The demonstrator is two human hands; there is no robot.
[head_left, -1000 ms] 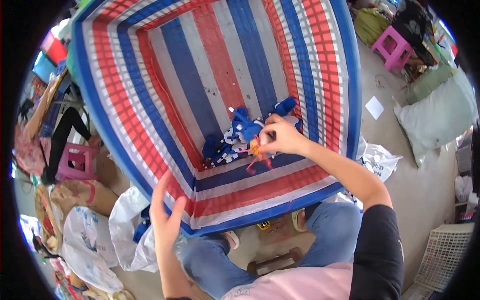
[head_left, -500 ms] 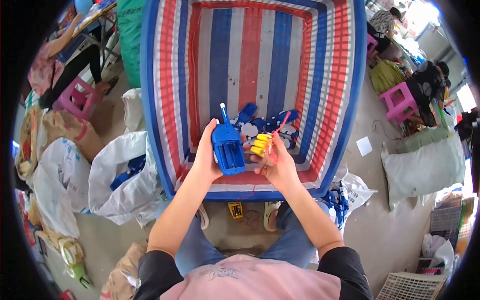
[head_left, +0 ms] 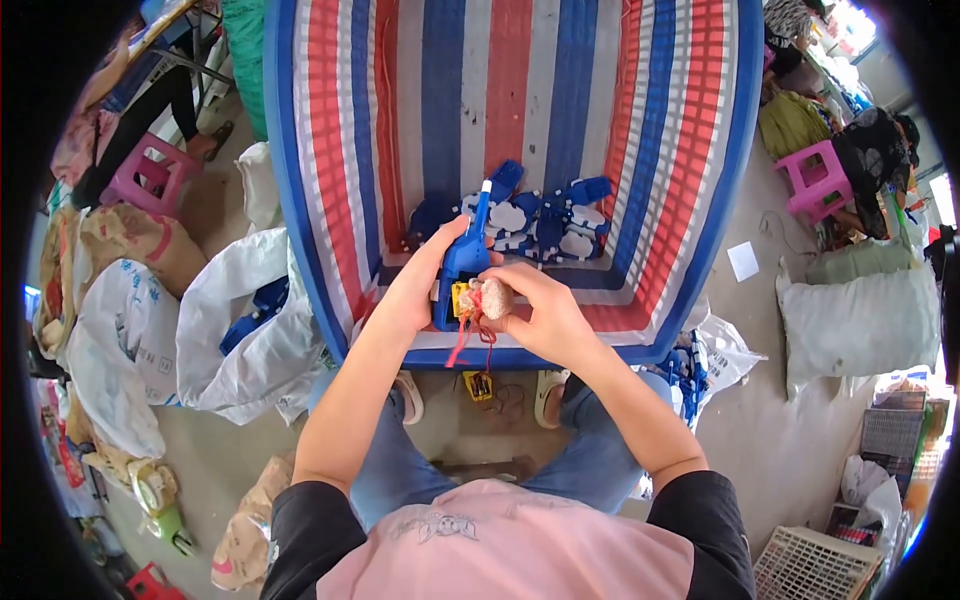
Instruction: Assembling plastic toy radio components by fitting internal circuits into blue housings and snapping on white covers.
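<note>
A blue toy walkie-talkie with a white-tipped antenna is gripped in my left hand over the near end of the big lined crate. My right hand closes around a bundle of yellow batteries, held together with red wire and a pale, rough lump. The batteries are at the open back of the walkie-talkie; how deep they sit inside is hidden by the bundle. Beyond my hands, several blue-and-white walkie-talkies lie piled in the crate.
The blue-rimmed crate has a striped lining. A white sack with blue parts stands at left, a bag of blue pieces at right. Between my feet lies a yellow battery box with wires. People sit near pink stools.
My right hand has brought the battery bundle left, against the walkie-talkie's open battery compartment. The walkie-talkie has tilted, and the view has shifted slightly.
</note>
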